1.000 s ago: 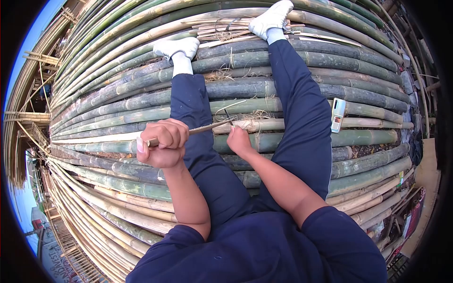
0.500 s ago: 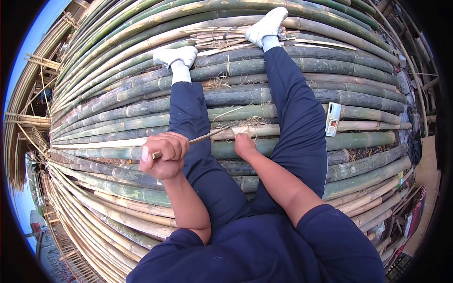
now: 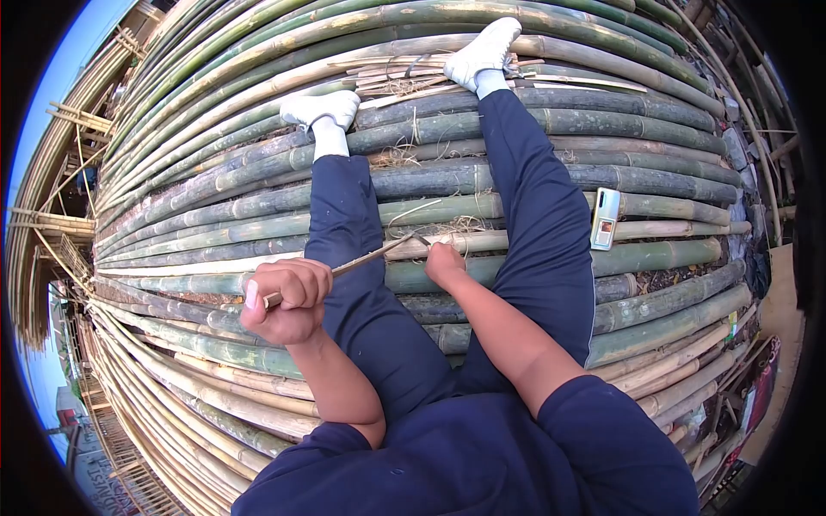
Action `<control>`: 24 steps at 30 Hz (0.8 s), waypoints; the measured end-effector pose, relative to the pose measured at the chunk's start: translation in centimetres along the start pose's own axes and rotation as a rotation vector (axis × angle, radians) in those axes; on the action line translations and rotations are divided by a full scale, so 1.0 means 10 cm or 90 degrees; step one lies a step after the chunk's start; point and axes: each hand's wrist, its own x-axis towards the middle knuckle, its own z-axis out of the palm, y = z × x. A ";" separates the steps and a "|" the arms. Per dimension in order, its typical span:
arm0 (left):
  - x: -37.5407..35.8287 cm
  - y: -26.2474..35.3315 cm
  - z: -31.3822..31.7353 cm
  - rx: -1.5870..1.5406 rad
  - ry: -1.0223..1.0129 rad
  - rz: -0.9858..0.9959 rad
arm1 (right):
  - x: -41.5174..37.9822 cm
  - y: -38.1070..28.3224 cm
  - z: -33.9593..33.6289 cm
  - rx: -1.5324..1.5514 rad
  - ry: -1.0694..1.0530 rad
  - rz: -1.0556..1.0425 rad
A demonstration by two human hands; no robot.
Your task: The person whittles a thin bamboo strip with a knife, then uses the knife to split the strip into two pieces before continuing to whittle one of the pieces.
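Note:
My left hand (image 3: 288,297) is closed in a fist around one end of a thin bamboo strip (image 3: 366,256). From there the strip slants up and right, across my left thigh, to the other hand. My right hand (image 3: 445,265) is closed low between my legs, above a pale bamboo pole (image 3: 476,242). A small dark blade (image 3: 422,239) seems to stick out of its fingers and meets the strip's far end; its handle is hidden. Curly bamboo shavings (image 3: 463,225) lie just beyond the right hand.
Under my outstretched legs lies a wide bed of bamboo poles (image 3: 430,178). Split strips (image 3: 396,67) lie between my white shoes (image 3: 486,56). A phone (image 3: 605,219) rests beside my right leg. Bamboo frames (image 3: 77,163) stand at the left; a brown board (image 3: 779,327) is at the right.
My left hand has moved a little left and down, drawing the strip with it. The right hand has stayed nearly in place, and the dark blade shows more clearly beside it.

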 end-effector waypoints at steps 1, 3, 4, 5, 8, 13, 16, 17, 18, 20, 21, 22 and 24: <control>0.00 0.00 0.00 -0.001 -0.001 -0.002 | 0.00 0.00 0.00 0.002 0.000 0.002; 0.02 0.02 0.01 -0.001 -0.002 -0.001 | 0.02 0.00 -0.01 -0.008 0.005 0.008; 0.03 0.05 0.03 -0.001 -0.002 -0.001 | 0.04 0.00 -0.01 -0.008 0.005 0.007; 0.03 0.12 0.06 -0.019 -0.005 0.025 | 0.05 0.01 0.00 -0.039 -0.001 -0.002; 0.10 0.53 0.21 -0.097 -0.002 0.090 | 0.04 0.02 0.04 -0.057 -0.004 -0.008; 0.08 0.72 0.15 -0.057 0.005 0.163 | 0.01 -0.02 -0.06 0.064 0.014 0.027; -0.02 0.68 0.06 0.002 0.082 0.148 | -0.02 -0.09 -0.25 0.139 0.065 0.071; -0.03 0.68 0.03 0.001 0.082 0.149 | -0.07 -0.12 -0.39 0.181 0.041 0.083; -0.05 0.68 -0.02 0.000 0.106 0.158 | -0.16 -0.17 -0.55 0.222 0.016 0.093; -0.07 0.68 -0.08 0.003 0.137 0.175 | -0.25 -0.24 -0.80 0.190 0.026 0.069; -0.07 0.67 -0.08 0.009 0.139 0.179 | -0.27 -0.27 -0.90 0.161 0.037 0.048; -0.06 0.63 -0.05 0.021 0.155 0.206 | -0.27 -0.29 -0.96 0.227 0.049 0.049; -0.04 0.51 0.03 0.022 0.151 0.244 | -0.23 -0.25 -1.09 0.325 0.118 0.009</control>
